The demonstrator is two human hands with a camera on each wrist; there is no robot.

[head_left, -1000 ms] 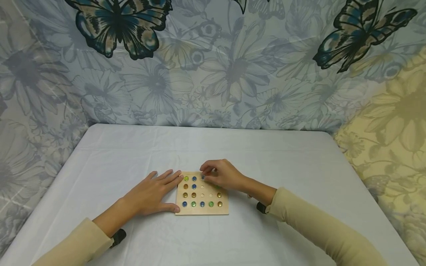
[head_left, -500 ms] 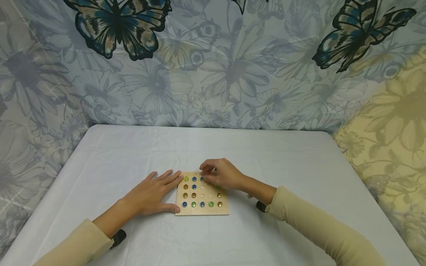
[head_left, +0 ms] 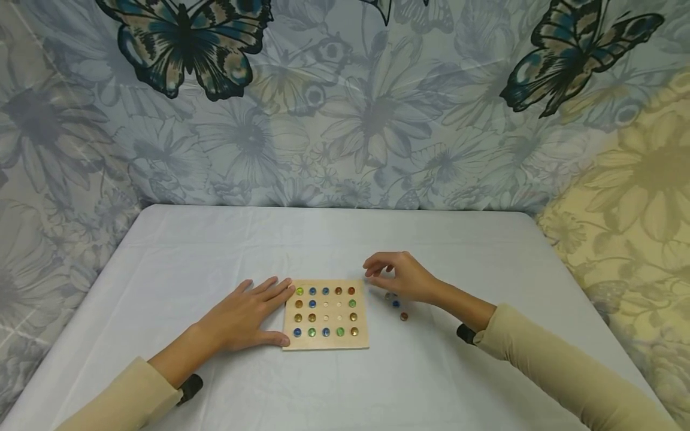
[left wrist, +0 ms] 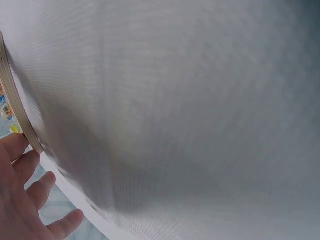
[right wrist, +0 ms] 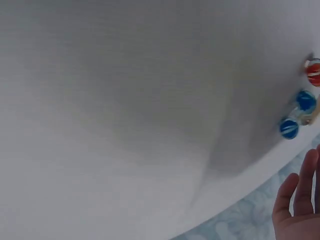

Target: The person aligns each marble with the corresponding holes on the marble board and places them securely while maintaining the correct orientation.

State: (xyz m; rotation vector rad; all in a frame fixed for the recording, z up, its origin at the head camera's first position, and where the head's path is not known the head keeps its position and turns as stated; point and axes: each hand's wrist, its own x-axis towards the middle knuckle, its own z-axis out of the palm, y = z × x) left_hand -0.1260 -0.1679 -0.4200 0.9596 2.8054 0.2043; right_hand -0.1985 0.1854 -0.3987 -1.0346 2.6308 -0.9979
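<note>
A square wooden board [head_left: 319, 342] lies on the white-covered table, glass marbles set in its hollows. Along its left edge, my left hand [head_left: 237, 320] lies spread, fingertips at the upper left corner and thumb at the lower left. A blue marble [head_left: 326, 291] fills the middle hollow of the far row, between another blue one and an orange one. Bare hollows [head_left: 332, 311] show in the board's middle. My right hand [head_left: 401, 276] hovers right of the board, fingers loosely bent, thumb apart from them, nothing visible between. Below it lie a loose blue marble [head_left: 396, 303] and an orange marble [head_left: 404, 316].
In the right wrist view, loose marbles cluster at the right: a red-and-white one [right wrist: 313, 72], a blue one [right wrist: 289, 128] and others partly overlapping. White cloth [head_left: 242, 389] covers the table. A butterfly-patterned fabric [head_left: 345, 120] hangs behind the far edge.
My right hand has left the blue marble in the far row and moved right, off the board. Far-row orange marbles and the loose marbles are uncovered. My left hand stays on the board.
</note>
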